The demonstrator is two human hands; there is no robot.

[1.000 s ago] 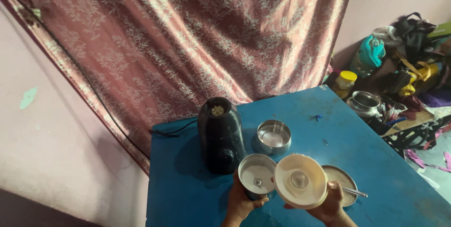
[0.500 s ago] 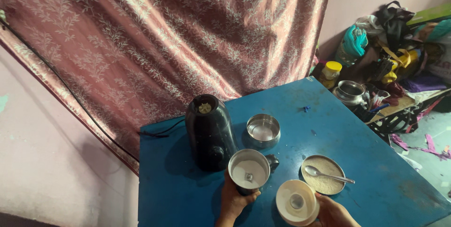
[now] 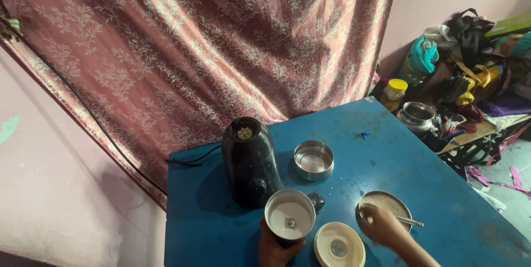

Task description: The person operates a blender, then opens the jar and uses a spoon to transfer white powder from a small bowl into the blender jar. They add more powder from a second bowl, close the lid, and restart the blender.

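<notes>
My left hand (image 3: 275,249) grips a steel grinder jar (image 3: 289,222) that stands upright on the blue table (image 3: 431,173), with white powder and a blade inside. A cream round lid (image 3: 339,245) lies flat on the table just right of the jar. My right hand (image 3: 381,225) reaches over a steel plate (image 3: 394,203) of pale grain and closes on the spoon (image 3: 412,221) lying across it. A black mixer base (image 3: 250,159) stands behind the jar.
A small steel bowl (image 3: 313,159) sits behind the jar. The mixer's black cord (image 3: 188,161) runs off the table's back left. A patterned curtain (image 3: 221,46) hangs behind. Right of the table is a cluttered shelf with a steel pot (image 3: 418,115), a yellow-lidded jar (image 3: 394,92) and bags.
My right hand has put the cream lid down flat on the table and moved right onto the spoon in the plate. The left hand has stayed on the jar.
</notes>
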